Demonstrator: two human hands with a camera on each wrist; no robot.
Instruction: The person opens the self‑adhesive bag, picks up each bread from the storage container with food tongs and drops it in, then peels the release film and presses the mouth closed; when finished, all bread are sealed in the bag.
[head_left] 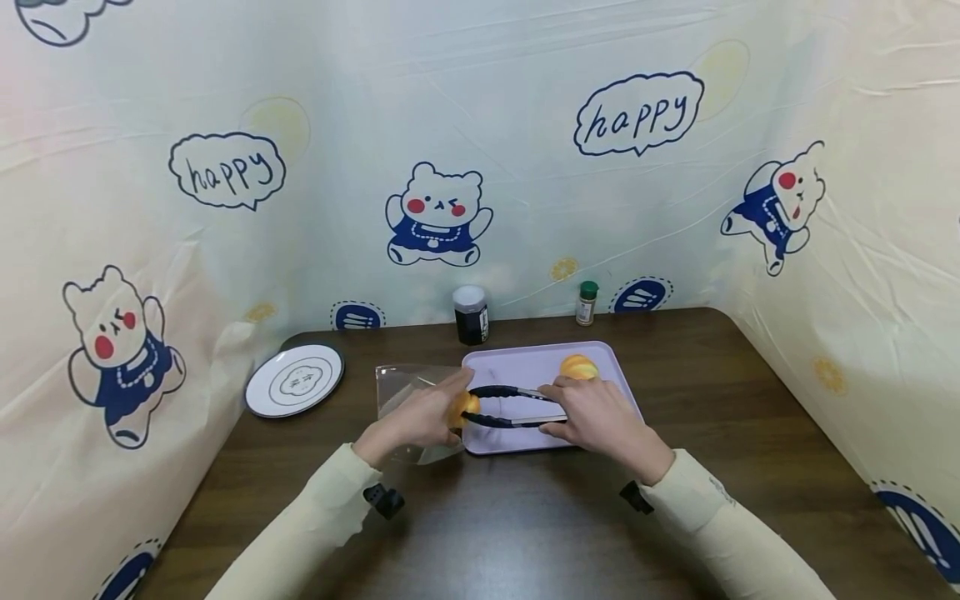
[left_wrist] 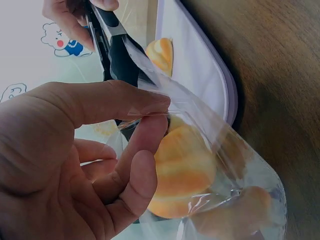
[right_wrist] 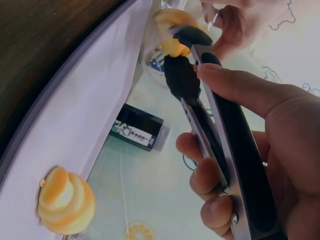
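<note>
My left hand (head_left: 420, 417) pinches the rim of a clear plastic bag (left_wrist: 272, 182) between thumb and forefinger, left of the tray. Inside the bag sits a yellow-orange bread roll (left_wrist: 185, 165), and beside it lies a browner piece (left_wrist: 240, 212), blurred by the plastic. My right hand (head_left: 600, 417) grips metal tongs (right_wrist: 225, 130) with black tips. Those tips stand apart at the bag's mouth, close to the roll; whether they touch it I cannot tell. Another swirled bread roll (right_wrist: 67, 200) rests on the lilac tray (head_left: 510, 358), beyond my right hand.
Behind the tray stand a dark jar with a pale lid (head_left: 471, 317) and a small green-capped bottle (head_left: 587, 303). A white plate (head_left: 262, 387) lies at the left table edge. Printed cloth rises behind and along both sides of the brown table (head_left: 510, 517).
</note>
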